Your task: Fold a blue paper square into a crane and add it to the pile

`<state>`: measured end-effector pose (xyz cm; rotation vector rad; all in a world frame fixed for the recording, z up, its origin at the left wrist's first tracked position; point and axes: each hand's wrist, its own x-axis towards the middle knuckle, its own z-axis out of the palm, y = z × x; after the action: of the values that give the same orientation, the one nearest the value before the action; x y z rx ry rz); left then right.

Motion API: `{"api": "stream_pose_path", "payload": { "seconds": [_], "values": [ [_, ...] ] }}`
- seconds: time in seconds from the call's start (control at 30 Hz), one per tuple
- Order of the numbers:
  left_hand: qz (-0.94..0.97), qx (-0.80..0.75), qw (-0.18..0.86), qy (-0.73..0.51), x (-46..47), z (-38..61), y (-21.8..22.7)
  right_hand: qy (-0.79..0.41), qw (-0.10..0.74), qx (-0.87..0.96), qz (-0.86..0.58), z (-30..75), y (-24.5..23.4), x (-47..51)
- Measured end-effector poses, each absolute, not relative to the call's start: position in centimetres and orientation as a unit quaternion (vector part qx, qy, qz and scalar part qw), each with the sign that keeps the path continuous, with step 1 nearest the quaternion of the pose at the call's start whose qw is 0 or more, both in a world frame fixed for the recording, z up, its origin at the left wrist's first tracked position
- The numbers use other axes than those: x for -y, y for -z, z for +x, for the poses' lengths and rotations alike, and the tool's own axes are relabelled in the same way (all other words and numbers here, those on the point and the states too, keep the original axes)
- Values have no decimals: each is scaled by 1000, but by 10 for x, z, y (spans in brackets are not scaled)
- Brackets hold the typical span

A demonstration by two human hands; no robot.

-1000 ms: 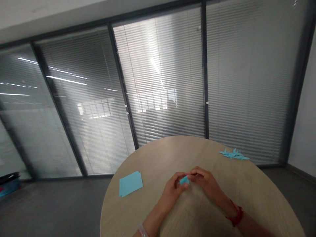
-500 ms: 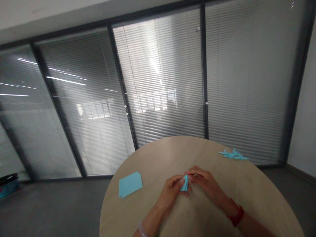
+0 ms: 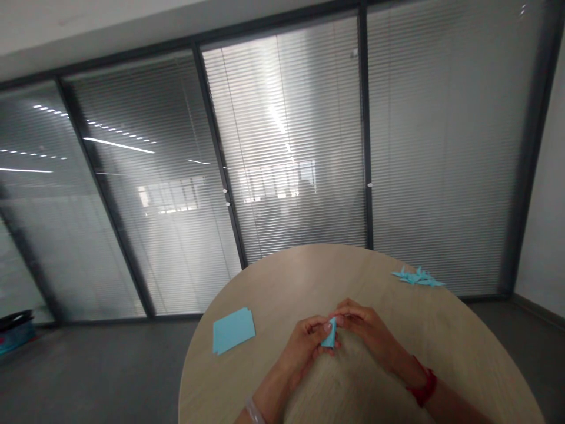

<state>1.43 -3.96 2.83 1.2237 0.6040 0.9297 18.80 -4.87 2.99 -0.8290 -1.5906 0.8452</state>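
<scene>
The left grip (image 3: pixel 304 346) and right grip (image 3: pixel 364 330) pinch the small folded blue paper (image 3: pixel 329 333) between them, and a slackened pinch could let it slip onto the round wooden counter (image 3: pixel 441 335).

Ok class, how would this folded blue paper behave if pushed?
The folded blue paper looks thin, so probably very light. Its creases likely stiffen it slightly, but fingers could crush it. On the wooden table, it would likely slide easily.

Head view, forward and down over a round table (image 3: pixel 265 306)
</scene>
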Motion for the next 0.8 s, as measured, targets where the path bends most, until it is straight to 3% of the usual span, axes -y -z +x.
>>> {"api": "stream_pose_path", "payload": {
  "seconds": [0.13, 0.43, 0.67, 0.8],
  "values": [
    [590, -288, 616, -436, 37, 15, -29, -380, 550, 642, -377, 187, -30, 49],
    [722, -379, 354, -458, 36, 10, -25, -324, 545, 651, -417, 185, -26, 47],
    [733, -377, 332, -458, 39, 10, -27, -312, 552, 651, -418, 186, -26, 48],
    [708, -374, 374, -468, 36, 11, -25, -342, 554, 647, -397, 185, -33, 53]
  ]
}}
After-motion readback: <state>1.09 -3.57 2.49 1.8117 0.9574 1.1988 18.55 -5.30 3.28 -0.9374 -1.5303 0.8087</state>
